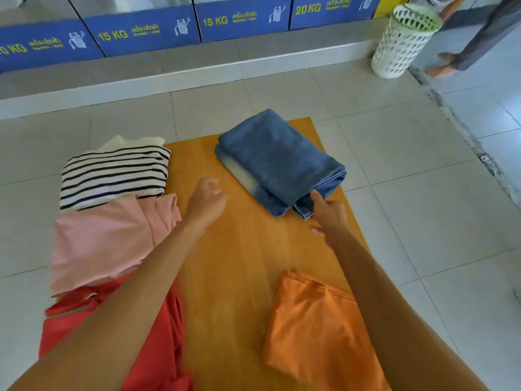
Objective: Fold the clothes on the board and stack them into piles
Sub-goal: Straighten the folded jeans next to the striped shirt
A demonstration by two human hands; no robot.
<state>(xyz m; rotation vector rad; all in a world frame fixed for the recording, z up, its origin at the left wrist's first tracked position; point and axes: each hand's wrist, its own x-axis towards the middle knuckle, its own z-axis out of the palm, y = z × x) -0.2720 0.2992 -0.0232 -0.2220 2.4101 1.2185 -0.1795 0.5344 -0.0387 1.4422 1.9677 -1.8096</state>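
Note:
A wooden board (242, 249) lies on the tiled floor. Folded blue jeans (276, 159) sit at its far right end. My right hand (328, 213) touches the near corner of the jeans, thumb up against the fabric and fingers under the edge. My left hand (207, 200) hovers over the bare board left of the jeans, fingers loosely curled, holding nothing. A folded orange garment (313, 328) lies near right, partly under my right forearm. Along the left edge lie a black-and-white striped top (112, 173), a pink garment (104, 241) and a red garment (158, 342).
A white plastic laundry basket (403, 40) stands on the floor at the far right. Beside it a person's bare feet and grey trouser legs (462, 57) show. Blue-fronted washing machines (141, 32) line the back on a raised step (169, 80).

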